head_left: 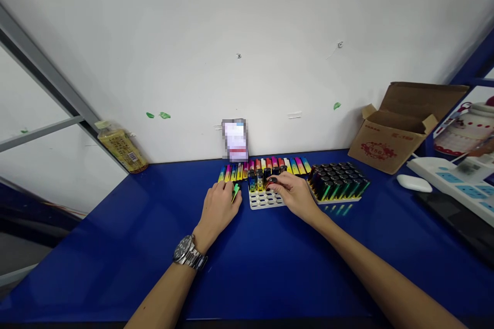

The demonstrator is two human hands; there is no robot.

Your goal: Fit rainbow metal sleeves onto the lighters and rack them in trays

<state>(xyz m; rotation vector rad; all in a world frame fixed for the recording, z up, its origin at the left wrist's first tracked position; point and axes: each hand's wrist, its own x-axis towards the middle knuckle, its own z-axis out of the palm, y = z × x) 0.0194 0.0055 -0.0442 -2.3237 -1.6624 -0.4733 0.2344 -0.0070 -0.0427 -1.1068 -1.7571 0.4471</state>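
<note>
A white perforated tray (267,199) lies before me, with several black-topped lighters (260,181) upright in its far rows. My right hand (295,195) pinches a black-topped lighter (272,180) between thumb and fingers over the tray; the lighter's lower part is hidden. Left of the tray, my left hand (221,204) is closed around a bright green lighter (235,192), of which only part shows. Behind both hands runs a row of multicoloured lighters (296,165) lying side by side. To the right, a second tray (339,200) is packed with upright, dark-topped lighters (337,180).
A phone (235,140) leans on the wall behind the lighters. At left stands a tilted bottle (122,148). An open cardboard box (386,139), a white case (414,183), a power strip (459,180) and a black flat device (455,218) are at right on the blue table (247,277).
</note>
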